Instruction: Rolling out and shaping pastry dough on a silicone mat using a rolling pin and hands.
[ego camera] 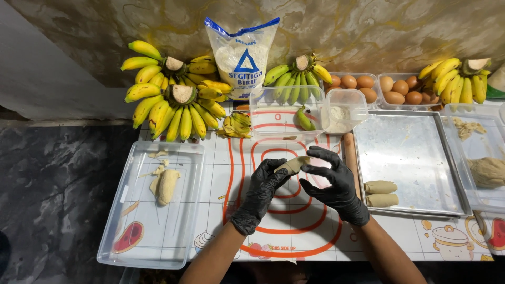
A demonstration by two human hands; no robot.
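While both black-gloved hands meet above the white silicone baking mat with red rings (294, 221), they pinch a small pale roll of dough (293, 165) between them, lifted just clear of the mat. The left hand (263, 192) curls under the roll's near end, fingers closed on it; the right hand (334, 181) clamps its far end from above with thumb and fingertips.

Just right of the right hand lies a shallow rectangular steel tray (410, 152), with two finished dough-wrapped rolls (381, 193) side by side at its near left corner. A wooden rolling pin (350, 155) lies along the tray's left edge. Well to the left, a clear plastic tray (152, 236) holds a peeled banana piece (167, 185) and scraps. At the right edge, another clear container (489, 131) holds a tan lump of dough (489, 171).

Farther back, a clear rectangular tub (279, 123) holds one green banana (304, 120), touching a small clear tub of white flour (344, 111). Against the wall stand bunches of yellow bananas (173, 100), a plastic bag of white flour (242, 58), a greener banana bunch (297, 79), two clear trays of brown eggs (384, 88) and another yellow bunch (457, 79).
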